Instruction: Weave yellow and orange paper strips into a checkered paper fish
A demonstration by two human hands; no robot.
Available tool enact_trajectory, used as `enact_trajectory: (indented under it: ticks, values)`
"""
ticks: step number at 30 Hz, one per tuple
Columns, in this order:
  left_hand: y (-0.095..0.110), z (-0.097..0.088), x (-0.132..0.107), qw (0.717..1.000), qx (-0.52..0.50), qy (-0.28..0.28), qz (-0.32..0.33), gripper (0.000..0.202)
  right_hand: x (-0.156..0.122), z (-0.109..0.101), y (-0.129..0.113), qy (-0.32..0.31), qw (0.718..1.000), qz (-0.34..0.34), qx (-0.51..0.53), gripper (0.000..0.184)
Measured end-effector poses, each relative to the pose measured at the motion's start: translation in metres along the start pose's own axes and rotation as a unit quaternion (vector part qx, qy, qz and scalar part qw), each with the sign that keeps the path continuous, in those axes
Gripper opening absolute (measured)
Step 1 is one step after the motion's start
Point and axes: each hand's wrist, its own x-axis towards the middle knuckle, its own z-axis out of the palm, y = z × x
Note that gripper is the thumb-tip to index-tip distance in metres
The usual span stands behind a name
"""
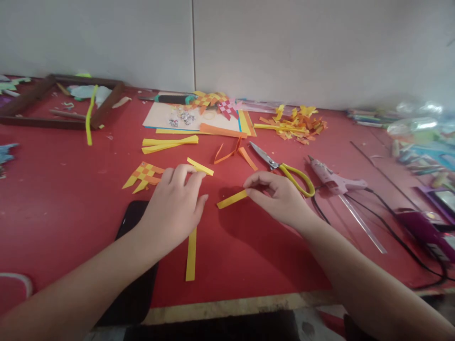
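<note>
My right hand (275, 195) pinches one end of a short yellow paper strip (232, 199) between thumb and fingertips. Its free end points left over the red tabletop. My left hand (176, 201) is palm down with the thumb apart from the curved fingers. The fingertips touch or sit just in front of another short yellow strip (204, 169); I cannot tell which. From beneath that hand a longer yellow strip (191, 255) runs toward the table's front edge. A woven orange and yellow paper fish (144, 176) lies just left of the left hand.
Yellow-handled scissors (296, 177) and a pink glue gun (334, 180) with a black cord lie at right. A dark phone (133, 284) is under my left forearm. Behind are yellow strips (170, 143), folded orange strips (232, 150), scraps (302, 124) and a wooden frame (46, 124).
</note>
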Motion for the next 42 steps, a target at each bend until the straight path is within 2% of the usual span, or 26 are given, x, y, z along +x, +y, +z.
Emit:
enact_trajectory:
  ticks: [3, 7, 12, 15, 17, 19, 21, 25, 27, 29, 32, 36, 42]
  values:
    - [0.001, 0.001, -0.003, 0.996, 0.078, -0.044, -0.005, 0.023, -0.001, 0.002, 0.000, 0.031, 0.993, -0.070, -0.092, 0.013]
    - [-0.001, 0.001, -0.003, 0.994, 0.066, -0.091, 0.003, 0.025, -0.002, 0.007, 0.002, 0.102, 0.969, -0.166, -0.150, 0.017]
    - [-0.006, 0.001, -0.002, 0.991, -0.011, -0.133, -0.016, 0.007, -0.002, 0.009, 0.002, 0.144, 0.961, -0.190, -0.142, 0.015]
    - [-0.005, 0.000, 0.001, 0.982, -0.133, -0.129, -0.044, 0.005, -0.005, 0.007, -0.003, 0.141, 0.960, -0.211, -0.116, 0.016]
    - [-0.004, -0.001, 0.004, 0.956, -0.252, -0.126, -0.074, 0.009, -0.008, 0.006, -0.008, 0.096, 0.964, -0.235, -0.076, 0.020]
    - [-0.002, -0.003, 0.006, 0.917, -0.364, -0.128, -0.102, 0.017, -0.011, 0.006, -0.012, -0.007, 0.960, -0.279, -0.037, 0.030]
    - [0.000, -0.004, 0.008, 0.877, -0.446, -0.120, -0.132, 0.022, -0.014, 0.007, -0.015, -0.108, 0.940, -0.323, -0.025, 0.037]
    - [0.003, -0.001, 0.008, 0.781, -0.581, -0.100, -0.207, 0.025, -0.015, 0.010, -0.018, -0.184, 0.919, -0.348, 0.012, 0.029]
    - [0.005, 0.001, 0.008, 0.739, -0.623, -0.100, -0.233, 0.027, -0.014, 0.010, -0.018, -0.209, 0.915, -0.336, 0.073, 0.020]
    - [0.006, 0.002, 0.008, 0.721, -0.643, -0.097, -0.239, 0.028, -0.014, 0.008, -0.019, -0.217, 0.919, -0.305, 0.125, 0.014]
    - [0.005, 0.001, 0.007, 0.714, -0.660, -0.095, -0.213, 0.027, -0.016, 0.006, -0.022, -0.178, 0.944, -0.218, 0.175, 0.008]
    - [0.005, -0.001, 0.007, 0.718, -0.657, -0.114, -0.199, 0.023, -0.016, 0.005, -0.023, -0.085, 0.959, -0.118, 0.243, 0.025]
    - [0.008, 0.000, 0.006, 0.674, -0.686, -0.160, -0.222, 0.029, -0.012, 0.009, -0.020, -0.012, 0.964, -0.042, 0.262, 0.024]
